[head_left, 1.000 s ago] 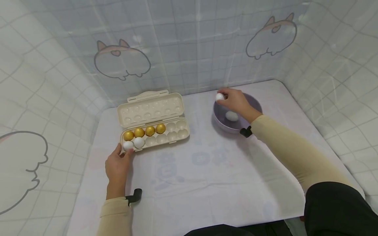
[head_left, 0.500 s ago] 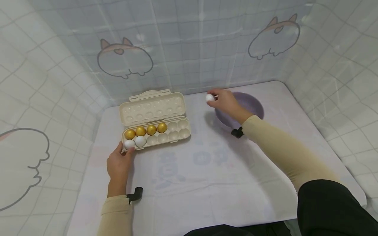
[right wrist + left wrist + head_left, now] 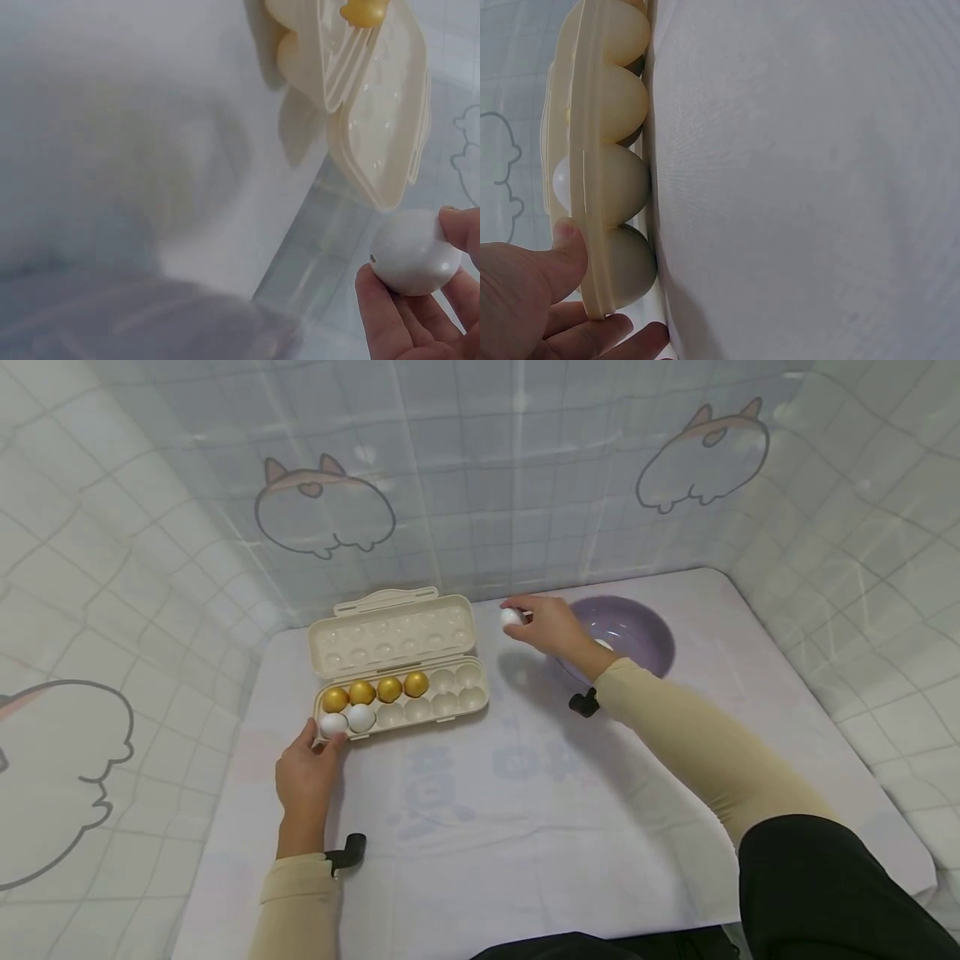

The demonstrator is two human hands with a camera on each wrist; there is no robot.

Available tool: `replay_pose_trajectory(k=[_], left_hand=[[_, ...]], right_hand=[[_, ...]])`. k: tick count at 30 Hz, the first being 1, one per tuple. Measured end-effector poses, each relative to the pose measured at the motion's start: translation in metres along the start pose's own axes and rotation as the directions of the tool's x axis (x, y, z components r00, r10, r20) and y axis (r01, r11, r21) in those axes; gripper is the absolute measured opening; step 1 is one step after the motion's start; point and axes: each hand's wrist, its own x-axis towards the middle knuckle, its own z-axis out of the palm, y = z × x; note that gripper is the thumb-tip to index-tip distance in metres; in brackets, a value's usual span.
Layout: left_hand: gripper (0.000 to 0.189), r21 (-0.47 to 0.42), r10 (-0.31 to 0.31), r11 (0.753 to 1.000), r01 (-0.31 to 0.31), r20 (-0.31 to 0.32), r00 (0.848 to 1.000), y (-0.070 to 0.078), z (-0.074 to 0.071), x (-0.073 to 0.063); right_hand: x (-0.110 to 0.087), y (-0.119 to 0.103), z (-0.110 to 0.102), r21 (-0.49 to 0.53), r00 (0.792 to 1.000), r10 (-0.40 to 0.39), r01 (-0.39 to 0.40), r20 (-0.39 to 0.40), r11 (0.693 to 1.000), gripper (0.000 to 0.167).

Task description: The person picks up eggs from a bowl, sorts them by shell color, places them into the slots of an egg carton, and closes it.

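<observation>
My right hand (image 3: pixel 553 625) pinches a white egg (image 3: pixel 512 617) in the air, between the bowl and the carton. The right wrist view shows thumb and fingertips round the egg (image 3: pixel 415 253), which has a small dark spot on one side. With its lid folded back, a cream plastic egg carton (image 3: pixel 393 635) lies on the table at the left. Several golden eggs (image 3: pixel 389 689) line its back row; two white eggs (image 3: pixel 362 718) sit at the left of the front row. My left hand (image 3: pixel 306 777) grips the carton's near left corner, thumb (image 3: pixel 570 251) against the front rim.
A purple bowl (image 3: pixel 641 635) stands at the right, partly behind my right forearm, with a white egg (image 3: pixel 603 645) just showing in it. White patterned cloth (image 3: pixel 480 852) covers the table. Tile-print curtains (image 3: pixel 480 485) enclose the back and both sides.
My right hand has carried the white egg leftward from above the bowl toward the carton. The left hand keeps its grip on the carton's corner. The head view has shifted slightly.
</observation>
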Motion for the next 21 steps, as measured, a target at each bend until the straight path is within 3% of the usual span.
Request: replay_pose_trajectory(k=[9,21], left_hand=[[0.073,0.002,-0.006,1.0,0.006,0.0,1.0,0.001,0.001,0.001],[0.073,0.0,-0.014,1.0,0.014,0.002,1.0,0.0,0.002,0.003]], right_hand=[[0.006,-0.011,0.022,0.021,0.998,-0.065,0.065,-0.002,0.998,0.041],[0.013,-0.044,0.056,0.058,0.993,-0.109,0.107,0.041,0.993,0.043]])
